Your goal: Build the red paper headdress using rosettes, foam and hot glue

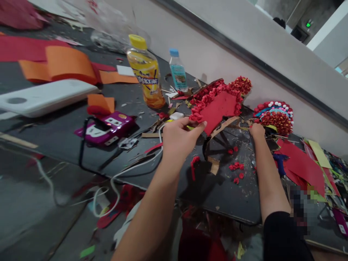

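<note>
My left hand point(181, 136) pinches the near left edge of a red paper craft point(221, 108) between thumb and fingers. The craft has a flat red sheet in front, rows of crinkled red paper flowers behind it and a brown cardboard edge. My right hand point(257, 130) is closed at the craft's right, low over the table; a speck of red shows at its fingertips, too small to name. Just beyond that hand stands a fan-shaped decoration point(276, 117) with red, white and blue beading. Several small red paper rosettes point(236, 166) lie between my forearms.
A black table point(223, 195) carries a yellow-capped drink bottle point(145, 72), a blue-capped bottle point(178, 70), a purple power strip point(111, 128) and a white device point(49, 96). A white cable point(136, 165) hangs over the front edge. Red paper sheets point(301, 163) lie right; a wall stands behind.
</note>
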`<state>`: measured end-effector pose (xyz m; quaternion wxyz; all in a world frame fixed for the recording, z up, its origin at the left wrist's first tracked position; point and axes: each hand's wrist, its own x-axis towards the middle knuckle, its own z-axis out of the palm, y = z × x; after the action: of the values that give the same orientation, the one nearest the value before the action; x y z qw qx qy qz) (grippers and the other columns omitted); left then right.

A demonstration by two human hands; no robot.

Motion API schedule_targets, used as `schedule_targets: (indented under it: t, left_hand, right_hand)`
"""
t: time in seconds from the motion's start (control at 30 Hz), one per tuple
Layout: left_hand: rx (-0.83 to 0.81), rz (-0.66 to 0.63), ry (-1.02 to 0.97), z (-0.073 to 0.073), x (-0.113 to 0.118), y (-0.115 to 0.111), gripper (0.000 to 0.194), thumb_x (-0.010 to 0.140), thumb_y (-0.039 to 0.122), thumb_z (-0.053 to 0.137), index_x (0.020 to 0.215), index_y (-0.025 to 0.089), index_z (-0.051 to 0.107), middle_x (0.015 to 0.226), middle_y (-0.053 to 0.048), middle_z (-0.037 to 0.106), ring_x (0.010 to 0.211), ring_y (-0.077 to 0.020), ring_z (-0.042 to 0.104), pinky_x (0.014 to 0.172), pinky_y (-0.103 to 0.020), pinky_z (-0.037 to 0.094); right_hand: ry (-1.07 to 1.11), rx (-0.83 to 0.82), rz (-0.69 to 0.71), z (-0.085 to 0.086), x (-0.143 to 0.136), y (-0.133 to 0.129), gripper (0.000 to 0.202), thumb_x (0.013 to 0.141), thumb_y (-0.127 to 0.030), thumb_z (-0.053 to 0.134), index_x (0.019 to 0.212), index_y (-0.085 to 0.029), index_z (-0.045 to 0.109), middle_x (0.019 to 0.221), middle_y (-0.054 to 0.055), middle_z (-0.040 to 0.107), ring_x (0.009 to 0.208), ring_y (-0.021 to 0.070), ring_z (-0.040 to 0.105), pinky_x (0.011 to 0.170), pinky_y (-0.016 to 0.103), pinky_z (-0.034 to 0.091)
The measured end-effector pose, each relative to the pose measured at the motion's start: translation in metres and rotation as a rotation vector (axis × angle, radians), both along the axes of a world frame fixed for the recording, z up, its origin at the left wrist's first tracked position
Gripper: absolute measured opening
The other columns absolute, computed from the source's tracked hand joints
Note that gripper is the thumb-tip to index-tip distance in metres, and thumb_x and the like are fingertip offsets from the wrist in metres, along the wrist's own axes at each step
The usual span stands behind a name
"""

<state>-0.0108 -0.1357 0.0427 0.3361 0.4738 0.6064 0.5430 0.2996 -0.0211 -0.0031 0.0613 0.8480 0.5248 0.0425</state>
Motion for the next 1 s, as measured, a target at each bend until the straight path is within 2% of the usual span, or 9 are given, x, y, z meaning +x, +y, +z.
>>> schedule_targets:
  t: [0.17,0.27,0.47,0.53,0.6,0.7,0.8,0.9,1.0]
  left_hand:
    - [0.008,-0.013,0.004,0.002,0.0,-0.001,0.023,0.063,0.04,0.066,0.062,0.017,0.065,0.053,0.003,0.052,0.05,-0.01,0.039,0.05,-0.024,0.03]
    - [0.013,-0.036,-0.007,0.002,0.002,-0.002,0.023,0.063,0.041,0.066,0.064,0.018,0.066,0.053,0.003,0.053,0.049,-0.0101,0.037,0.049,-0.024,0.028]
    - [0.001,-0.058,-0.009,0.002,0.008,-0.003,0.024,0.062,0.04,0.066,0.065,0.017,0.067,0.051,0.003,0.049,0.049,-0.0099,0.035,0.049,-0.024,0.027]
    - [0.014,-0.064,0.01,0.002,0.011,-0.004,0.024,0.062,0.04,0.065,0.065,0.016,0.067,0.051,0.003,0.048,0.05,-0.01,0.035,0.05,-0.025,0.027]
    - [0.024,-0.075,0.039,0.002,0.015,-0.004,0.024,0.062,0.04,0.065,0.065,0.016,0.068,0.053,0.002,0.051,0.05,-0.01,0.036,0.051,-0.025,0.027]
    - [0.023,-0.102,0.098,0.002,0.022,-0.006,0.023,0.063,0.039,0.065,0.067,0.017,0.069,0.055,0.001,0.054,0.05,-0.0104,0.038,0.05,-0.025,0.027]
    - [0.026,-0.121,0.159,0.004,0.029,-0.01,0.02,0.065,0.037,0.065,0.068,0.018,0.07,0.056,0.001,0.056,0.051,-0.0117,0.043,0.05,-0.025,0.027]
    - [0.027,-0.12,0.226,0.006,0.035,-0.014,0.017,0.065,0.035,0.065,0.07,0.019,0.071,0.059,0.0,0.059,0.056,-0.014,0.049,0.052,-0.026,0.027]
    - [0.04,-0.119,0.288,0.007,0.039,-0.018,0.018,0.066,0.036,0.066,0.072,0.02,0.07,0.06,-0.001,0.06,0.059,-0.0161,0.051,0.052,-0.027,0.026]
  right_hand:
    - [0.004,0.147,0.046,0.01,-0.01,-0.007,0.028,0.087,-0.025,0.049,0.099,-0.005,0.065,0.103,0.021,0.066,0.098,0.0253,0.064,0.083,0.034,0.046]
    - [0.011,0.312,0.119,0.025,-0.017,-0.026,0.031,0.089,-0.027,0.04,0.098,-0.01,0.065,0.099,0.018,0.067,0.094,0.0244,0.064,0.08,0.032,0.045]
    - [0.093,0.628,0.246,0.05,-0.011,-0.1,0.035,0.092,-0.033,0.028,0.096,-0.015,0.058,0.085,0.007,0.064,0.079,0.0167,0.059,0.073,0.026,0.042]
    - [0.268,0.827,0.275,0.052,-0.008,-0.13,0.035,0.09,-0.04,0.033,0.091,-0.015,0.058,0.075,0.003,0.06,0.066,0.0145,0.054,0.065,0.025,0.041]
    - [0.432,0.927,0.28,0.053,-0.008,-0.159,0.034,0.087,-0.044,0.04,0.089,-0.015,0.058,0.072,0.002,0.058,0.061,0.0135,0.052,0.061,0.025,0.04]
    - [0.571,0.928,0.293,0.057,-0.015,-0.196,0.03,0.084,-0.044,0.047,0.085,-0.017,0.059,0.069,0.001,0.058,0.06,0.0132,0.052,0.058,0.025,0.041]
    - [0.689,0.808,0.357,0.063,-0.027,-0.217,0.022,0.08,-0.04,0.054,0.081,-0.019,0.06,0.063,-0.002,0.056,0.055,0.0121,0.05,0.054,0.024,0.04]
    - [0.871,0.65,0.435,0.064,-0.044,-0.221,0.016,0.078,-0.035,0.056,0.078,-0.02,0.06,0.061,-0.003,0.055,0.052,0.0104,0.049,0.049,0.022,0.038]
    - [1.048,0.517,0.45,0.053,-0.061,-0.216,0.013,0.077,-0.032,0.056,0.078,-0.02,0.059,0.062,-0.003,0.056,0.051,0.0088,0.048,0.047,0.02,0.037]
